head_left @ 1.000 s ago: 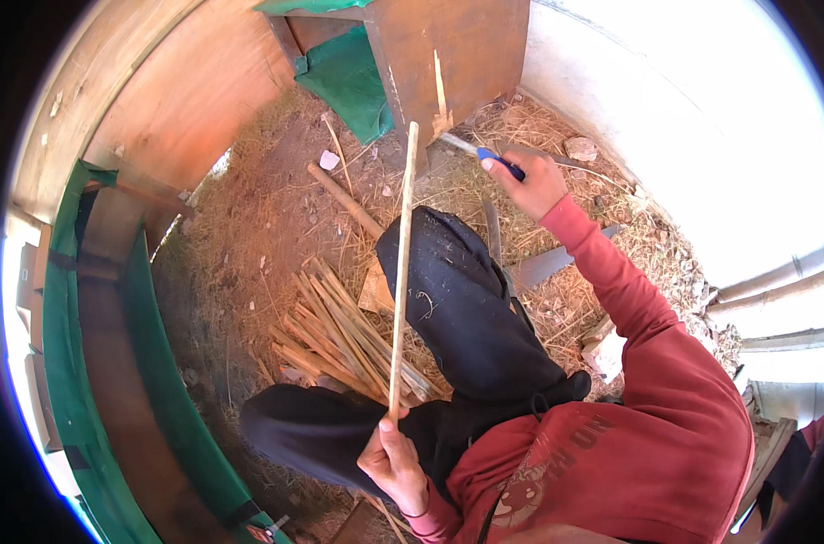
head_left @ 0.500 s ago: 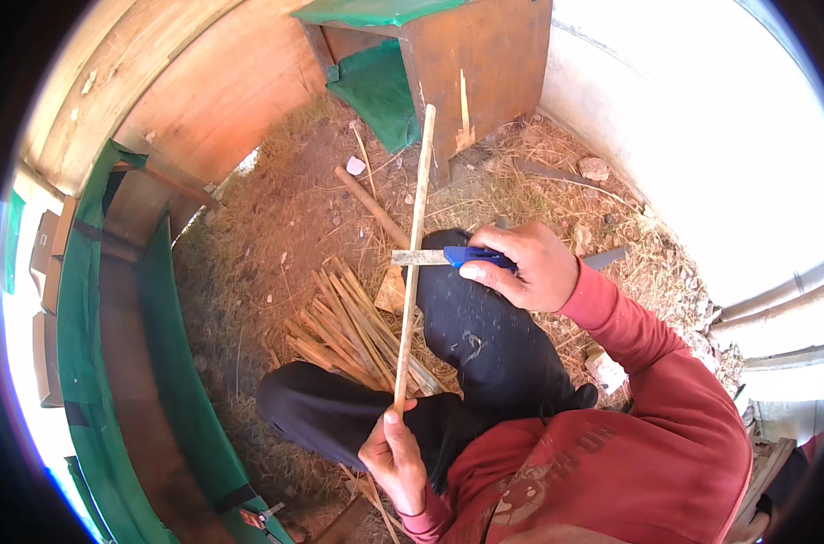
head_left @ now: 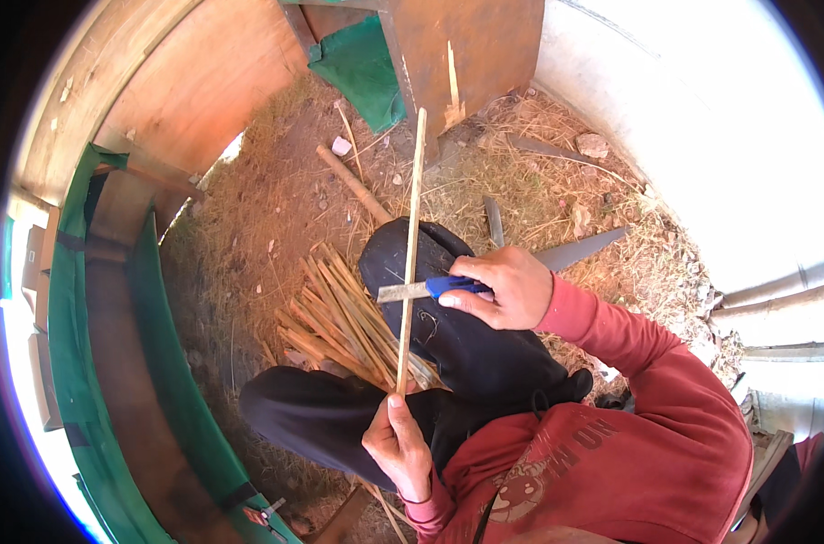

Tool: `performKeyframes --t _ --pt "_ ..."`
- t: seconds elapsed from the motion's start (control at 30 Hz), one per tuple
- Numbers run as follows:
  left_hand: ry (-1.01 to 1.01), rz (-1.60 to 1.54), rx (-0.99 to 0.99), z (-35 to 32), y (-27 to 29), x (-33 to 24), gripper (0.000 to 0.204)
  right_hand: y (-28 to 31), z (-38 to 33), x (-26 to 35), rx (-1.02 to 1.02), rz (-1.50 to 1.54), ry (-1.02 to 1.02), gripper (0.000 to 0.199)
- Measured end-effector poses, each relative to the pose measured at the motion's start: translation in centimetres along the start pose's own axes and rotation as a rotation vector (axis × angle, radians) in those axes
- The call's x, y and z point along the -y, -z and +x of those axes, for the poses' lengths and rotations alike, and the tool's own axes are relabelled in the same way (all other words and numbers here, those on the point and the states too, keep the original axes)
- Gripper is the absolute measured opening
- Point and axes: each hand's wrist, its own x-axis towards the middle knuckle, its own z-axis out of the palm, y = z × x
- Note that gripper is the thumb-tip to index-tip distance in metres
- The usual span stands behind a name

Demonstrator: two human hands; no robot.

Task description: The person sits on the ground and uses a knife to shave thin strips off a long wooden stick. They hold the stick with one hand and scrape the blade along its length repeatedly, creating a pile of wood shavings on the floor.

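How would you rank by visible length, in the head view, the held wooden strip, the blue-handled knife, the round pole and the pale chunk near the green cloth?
1. Wooden strip
2. Blue-handled knife and round pole: too alike to rank
3. Pale chunk

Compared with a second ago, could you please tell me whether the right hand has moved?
Yes: the right hand has drawn away from the brown cabinet, toward the left hand, with the blue-handled knife.

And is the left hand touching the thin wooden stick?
Touching. The head view shows the left hand gripping the thin wooden stick near its lower end, the thumb laid over it.
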Motion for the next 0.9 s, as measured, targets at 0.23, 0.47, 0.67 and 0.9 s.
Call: performKeyframes --t 0.23,0.47,0.67,0.9 --pt "-0.055 0.057 -0.084 0.1 -0.5 1.2 0.040 -1.5 0.2 -0.6 0.016 0.002 0.022 0.030" --pt "-0.079 0.042 -0.091 -0.2 0.2 1.7 0.039 -2.1 1.1 -2.4 -0.055 -0.030 0.046 0.029" --pt "-0.019 -0.078 -0.085 0.0 0.6 1.2 0.038 -2.4 1.2 -1.2 -0.052 0.000 0.051 0.028" --pt "-0.032 -0.070 -0.137 0.1 1.1 1.2 0.039 -3.7 0.3 2.8 0.075 -0.005 0.142 0.030"
